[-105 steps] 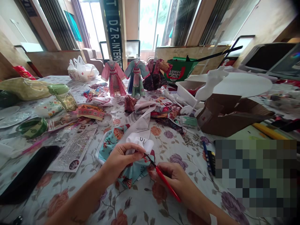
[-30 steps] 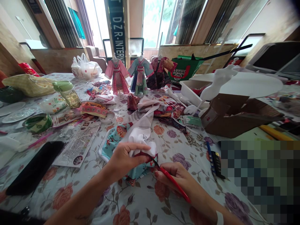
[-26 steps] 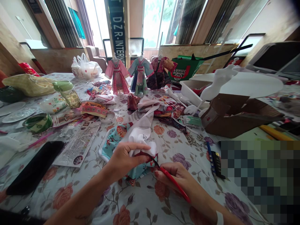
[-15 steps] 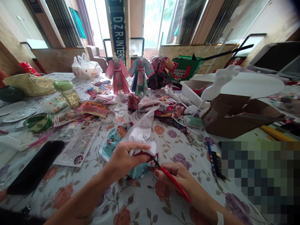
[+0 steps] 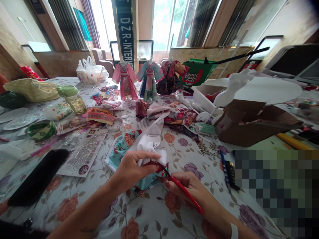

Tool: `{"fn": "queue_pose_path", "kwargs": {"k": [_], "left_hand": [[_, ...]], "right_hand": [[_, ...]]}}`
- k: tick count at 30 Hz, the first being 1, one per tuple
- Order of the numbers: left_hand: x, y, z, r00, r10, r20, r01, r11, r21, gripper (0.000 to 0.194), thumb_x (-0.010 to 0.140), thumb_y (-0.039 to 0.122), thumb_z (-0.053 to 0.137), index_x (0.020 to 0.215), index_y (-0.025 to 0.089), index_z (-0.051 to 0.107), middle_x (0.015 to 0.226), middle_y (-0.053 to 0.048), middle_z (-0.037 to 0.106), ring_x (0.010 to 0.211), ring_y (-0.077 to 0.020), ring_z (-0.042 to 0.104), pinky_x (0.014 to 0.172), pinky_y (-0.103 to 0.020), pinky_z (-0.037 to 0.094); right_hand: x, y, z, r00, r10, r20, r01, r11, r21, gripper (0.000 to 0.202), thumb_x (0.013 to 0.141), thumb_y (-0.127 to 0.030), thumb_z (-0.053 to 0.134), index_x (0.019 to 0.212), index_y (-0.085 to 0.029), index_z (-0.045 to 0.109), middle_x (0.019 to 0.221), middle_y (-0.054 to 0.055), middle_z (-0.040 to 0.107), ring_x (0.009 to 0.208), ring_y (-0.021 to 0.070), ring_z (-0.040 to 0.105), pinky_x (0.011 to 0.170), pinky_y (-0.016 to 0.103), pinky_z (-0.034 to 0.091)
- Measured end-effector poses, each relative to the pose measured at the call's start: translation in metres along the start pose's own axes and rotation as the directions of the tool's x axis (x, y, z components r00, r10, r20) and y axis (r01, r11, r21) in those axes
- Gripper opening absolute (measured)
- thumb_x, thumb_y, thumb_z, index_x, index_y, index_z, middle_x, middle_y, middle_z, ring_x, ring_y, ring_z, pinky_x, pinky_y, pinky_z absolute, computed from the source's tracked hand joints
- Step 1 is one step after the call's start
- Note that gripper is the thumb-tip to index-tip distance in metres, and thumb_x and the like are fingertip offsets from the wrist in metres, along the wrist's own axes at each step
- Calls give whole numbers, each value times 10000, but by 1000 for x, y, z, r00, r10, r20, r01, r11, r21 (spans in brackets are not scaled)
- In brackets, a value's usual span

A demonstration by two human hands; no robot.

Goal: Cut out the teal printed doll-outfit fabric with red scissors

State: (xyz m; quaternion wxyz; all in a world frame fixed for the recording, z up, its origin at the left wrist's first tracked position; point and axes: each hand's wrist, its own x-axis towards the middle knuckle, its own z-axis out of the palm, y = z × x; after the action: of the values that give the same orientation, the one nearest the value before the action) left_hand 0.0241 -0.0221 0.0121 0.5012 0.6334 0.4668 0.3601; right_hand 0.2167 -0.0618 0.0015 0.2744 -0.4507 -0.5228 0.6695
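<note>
Red-handled tool (image 5: 184,192) pinched in right hand (image 5: 189,187), fingers closed round the shaft; dark tip sits at the edge of the fabric bundle (image 5: 147,156), touching or just short, cannot tell which; tool type unclear, thin and pen-like. Left hand (image 5: 132,169) clamps that bundle, thumb on top, fingers curled under; bundle is white cloth with a dark red edge over teal fan-print cloth, resting on the floral tablecloth (image 5: 159,215) near the front edge, centre. Sticker sheet (image 5: 82,154) lies left of the bundle; black flat case (image 5: 37,181) further left. Blue pen (image 5: 223,165) lies right of the hands; pixelated block beyond it. Brown cardboard box (image 5: 249,122) behind that, white torso form (image 5: 231,88) just beside it. Three dressed doll stands at the far side: pink robe (image 5: 124,81), teal robe (image 5: 150,81), dark floral robe (image 5: 170,78); loose fabric scraps (image 5: 171,114) between them and the bundle.
</note>
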Motion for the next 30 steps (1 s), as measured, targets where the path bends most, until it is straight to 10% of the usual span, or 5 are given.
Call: {"fn": "queue_pose_path", "kwargs": {"k": [30], "left_hand": [[-1,0,2,1000,2,9,-2,1000,1,260,678,217,764,934,171,774,917,-48,765,896,-224,683,761,-252,533]], "right_hand": [[-2,-1,0,1000,3,8,-2,995,-99,490,791,-581,582,555,-152,608,511,43,654,473,153,558,469,244,366]]}}
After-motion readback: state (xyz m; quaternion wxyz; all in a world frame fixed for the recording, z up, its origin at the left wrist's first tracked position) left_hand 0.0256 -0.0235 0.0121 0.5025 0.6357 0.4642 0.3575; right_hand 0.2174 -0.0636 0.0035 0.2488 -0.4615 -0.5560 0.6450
